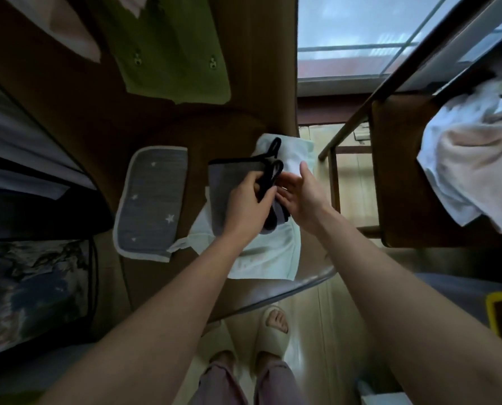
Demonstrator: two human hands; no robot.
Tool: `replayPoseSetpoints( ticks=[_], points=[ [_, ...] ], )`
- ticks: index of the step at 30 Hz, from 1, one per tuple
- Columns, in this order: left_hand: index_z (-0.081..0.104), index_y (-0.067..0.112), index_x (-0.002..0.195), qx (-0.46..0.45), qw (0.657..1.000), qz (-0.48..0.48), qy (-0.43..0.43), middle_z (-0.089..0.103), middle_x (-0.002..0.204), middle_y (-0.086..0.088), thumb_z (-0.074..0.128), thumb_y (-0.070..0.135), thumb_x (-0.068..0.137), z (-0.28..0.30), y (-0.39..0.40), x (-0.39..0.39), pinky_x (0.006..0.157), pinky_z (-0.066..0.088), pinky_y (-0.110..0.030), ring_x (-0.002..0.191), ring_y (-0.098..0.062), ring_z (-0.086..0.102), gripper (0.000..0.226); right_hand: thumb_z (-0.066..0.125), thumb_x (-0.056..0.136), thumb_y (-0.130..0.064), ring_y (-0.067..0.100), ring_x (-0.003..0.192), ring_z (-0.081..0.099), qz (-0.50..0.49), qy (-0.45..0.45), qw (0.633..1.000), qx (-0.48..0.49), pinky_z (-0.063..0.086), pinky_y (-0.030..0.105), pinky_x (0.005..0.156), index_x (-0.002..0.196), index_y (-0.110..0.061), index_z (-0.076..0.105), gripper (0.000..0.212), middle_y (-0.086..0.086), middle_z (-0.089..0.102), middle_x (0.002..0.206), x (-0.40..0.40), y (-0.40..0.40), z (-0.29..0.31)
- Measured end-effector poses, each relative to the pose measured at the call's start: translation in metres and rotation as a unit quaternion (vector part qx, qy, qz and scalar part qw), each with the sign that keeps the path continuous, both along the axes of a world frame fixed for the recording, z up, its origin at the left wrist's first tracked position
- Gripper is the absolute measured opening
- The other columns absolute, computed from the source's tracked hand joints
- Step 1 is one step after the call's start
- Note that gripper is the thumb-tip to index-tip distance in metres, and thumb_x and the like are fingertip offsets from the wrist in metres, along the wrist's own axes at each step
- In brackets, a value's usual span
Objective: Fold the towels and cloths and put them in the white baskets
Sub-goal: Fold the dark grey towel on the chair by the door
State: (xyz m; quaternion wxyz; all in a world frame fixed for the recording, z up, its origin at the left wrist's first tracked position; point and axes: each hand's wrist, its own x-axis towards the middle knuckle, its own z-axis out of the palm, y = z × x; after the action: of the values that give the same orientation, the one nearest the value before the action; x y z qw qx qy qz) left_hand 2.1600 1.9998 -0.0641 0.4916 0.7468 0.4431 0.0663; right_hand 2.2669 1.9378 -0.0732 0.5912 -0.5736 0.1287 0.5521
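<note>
Head view, looking down on a brown tabletop (pixel 244 83) and both forearms. Five cloth items are countable. (1) One grey cloth (pixel 229 182) with black trim and two black hanging loops (pixel 273 159), held just above the tabletop's right edge; its long axis runs near-to-far, loops at the far end. (2) One white towel (pixel 261 252) lies flat directly under the grey cloth, long axis also near-to-far, its right side at or slightly over the tabletop edge. (3) One grey star-print cloth (pixel 152 200) with a white border lies flat just left of the towel, apart from it, long axis near-to-far. (4) One green cloth (pixel 171 54) lies at the far side, well apart from the others. (5) One crumpled white-and-pink towel (pixel 472 165) is draped on a second brown surface (pixel 404 185) to the right, across a floor gap.

The left hand (pixel 248 203) grips the grey cloth, fingers curled round its near loop region. The right hand (pixel 299 191) has fingers straight and spread, palm against the cloth's right side. Bare tabletop lies between the star-print and green cloths. No white basket can be made out. Two slippered feet (pixel 273 325) stand on the floor below.
</note>
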Motion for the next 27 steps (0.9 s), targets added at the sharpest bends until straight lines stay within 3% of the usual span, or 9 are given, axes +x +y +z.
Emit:
replayPoseSetpoints(
  ticks=[2,6,8,14,16,19,21,24,27],
  points=[
    [0.055,0.016,0.130,-0.004,1.000,-0.025,0.009,0.066,0.099,0.002,0.050,0.026,0.100,-0.006,-0.004,-0.002,0.076,0.052,-0.023,0.090,-0.009,0.061,0.032,0.024,0.105,-0.046,0.023,0.111,0.060,-0.010,-0.005,1.000,-0.003,0.050,0.031,0.094,0.127,0.000,0.054,0.059,0.013,0.064,0.116,0.004,-0.003,-0.003],
    [0.064,0.018,0.124,0.220,0.969,-0.092,0.063,0.068,0.111,-0.003,0.048,0.018,0.099,-0.018,0.004,-0.018,0.085,0.035,-0.031,0.106,-0.021,0.054,0.029,0.047,0.101,-0.030,0.021,0.097,0.065,0.011,-0.160,0.985,-0.072,0.053,0.030,0.083,0.103,-0.009,0.065,0.028,0.009,0.068,0.102,0.008,-0.009,-0.007],
    [0.066,0.020,0.121,0.268,0.955,-0.105,0.075,0.068,0.116,0.001,0.050,0.016,0.097,-0.024,0.012,-0.022,0.091,0.027,-0.034,0.111,-0.023,0.050,0.030,0.057,0.096,-0.034,0.020,0.102,0.063,0.074,-0.236,0.965,-0.086,0.053,0.029,0.084,0.111,-0.011,0.063,0.028,0.004,0.066,0.105,0.004,-0.010,-0.007],
    [0.059,0.013,0.130,0.149,0.982,-0.109,-0.039,0.057,0.132,-0.009,0.040,0.014,0.095,-0.030,0.033,-0.029,0.106,0.037,-0.036,0.125,-0.024,0.048,0.040,0.058,0.092,-0.044,0.028,0.116,0.051,0.263,-0.386,0.866,-0.176,0.046,0.045,0.097,0.126,-0.011,0.047,0.049,0.009,0.054,0.124,-0.004,0.015,-0.009],
    [0.052,0.015,0.136,0.180,0.983,-0.030,-0.017,0.043,0.146,-0.008,0.042,0.019,0.098,-0.034,0.043,-0.035,0.113,0.029,-0.034,0.136,-0.023,0.038,0.040,0.050,0.096,-0.046,0.033,0.124,0.043,0.307,-0.413,0.829,-0.220,0.040,0.045,0.101,0.133,-0.008,0.041,0.054,0.014,0.047,0.133,-0.007,0.024,-0.009],
    [0.029,0.019,0.150,0.055,0.995,0.076,0.041,0.026,0.157,-0.005,0.038,0.036,0.103,-0.034,0.056,-0.034,0.117,0.024,-0.036,0.143,-0.021,0.026,0.051,0.041,0.100,-0.045,0.035,0.127,0.039,0.344,-0.439,0.796,-0.235,0.037,0.045,0.098,0.144,-0.010,0.031,0.057,0.017,0.042,0.137,-0.014,0.034,-0.009],
    [0.025,0.018,0.152,0.008,0.996,0.069,0.061,0.026,0.157,-0.006,0.032,0.039,0.104,-0.035,0.063,-0.030,0.116,0.021,-0.032,0.143,-0.021,0.027,0.053,0.036,0.102,-0.042,0.035,0.126,0.039,0.357,-0.455,0.781,-0.235,0.038,0.046,0.094,0.152,-0.017,0.018,0.059,0.016,0.040,0.138,-0.018,0.039,-0.009],
    [0.029,0.019,0.151,0.010,0.998,0.035,0.059,0.028,0.155,-0.008,0.030,0.036,0.105,-0.037,0.071,-0.031,0.113,0.022,-0.029,0.140,-0.022,0.030,0.049,0.031,0.104,-0.037,0.034,0.115,0.046,0.377,-0.553,0.693,-0.267,0.039,0.042,0.076,0.154,-0.018,0.015,0.056,0.015,0.043,0.133,-0.024,0.040,-0.009],
    [0.037,0.017,0.146,0.015,0.999,0.015,0.046,0.036,0.149,-0.009,0.039,0.034,0.103,-0.043,0.075,-0.037,0.110,0.028,-0.027,0.133,-0.021,0.039,0.046,0.039,0.102,-0.024,0.032,0.097,0.053,0.346,-0.687,0.576,-0.277,0.034,0.036,0.064,0.133,-0.007,0.049,0.036,0.015,0.053,0.115,-0.024,0.034,-0.010]
  ],
)
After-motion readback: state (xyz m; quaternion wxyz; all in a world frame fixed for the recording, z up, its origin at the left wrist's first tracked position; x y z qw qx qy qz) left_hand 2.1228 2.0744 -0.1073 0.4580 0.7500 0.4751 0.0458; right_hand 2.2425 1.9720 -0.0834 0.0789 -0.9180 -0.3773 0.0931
